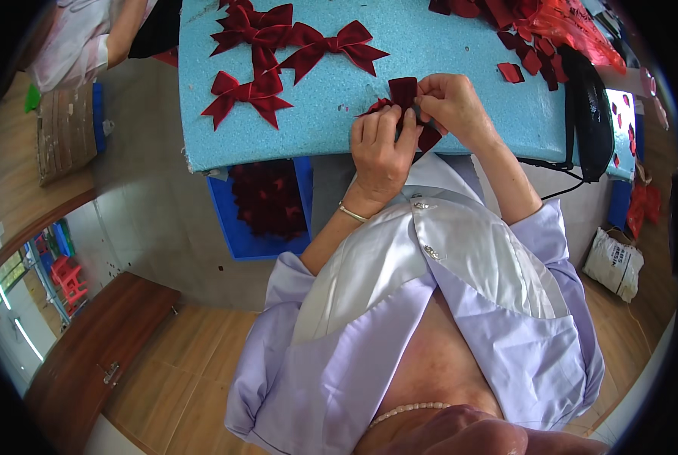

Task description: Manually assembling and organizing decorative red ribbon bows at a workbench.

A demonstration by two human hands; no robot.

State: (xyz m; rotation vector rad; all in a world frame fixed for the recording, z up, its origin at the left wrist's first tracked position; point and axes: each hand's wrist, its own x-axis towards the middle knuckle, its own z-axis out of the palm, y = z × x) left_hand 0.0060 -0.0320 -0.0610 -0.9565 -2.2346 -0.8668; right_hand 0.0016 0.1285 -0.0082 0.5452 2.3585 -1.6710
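Near the front edge of the blue tabletop [308,129], both my hands are closed on a dark red velvet ribbon bow [403,91]. My left hand [384,148] pinches its lower middle, and my right hand [453,106] grips its right side with thumb and fingertips. One loop stands up between the hands, while fingers hide the bow's centre. To the left lie several finished-looking velvet bows, among them one bow [331,45] with spread tails and another bow [245,97] closer to the table's left edge.
Loose red velvet pieces [532,57] and a red plastic bag [570,34] occupy the far right. A black object [588,117] hangs over the right edge. Below the table stands a blue bin [267,249] of dark red pieces. Another person's arm [125,34] appears at upper left.
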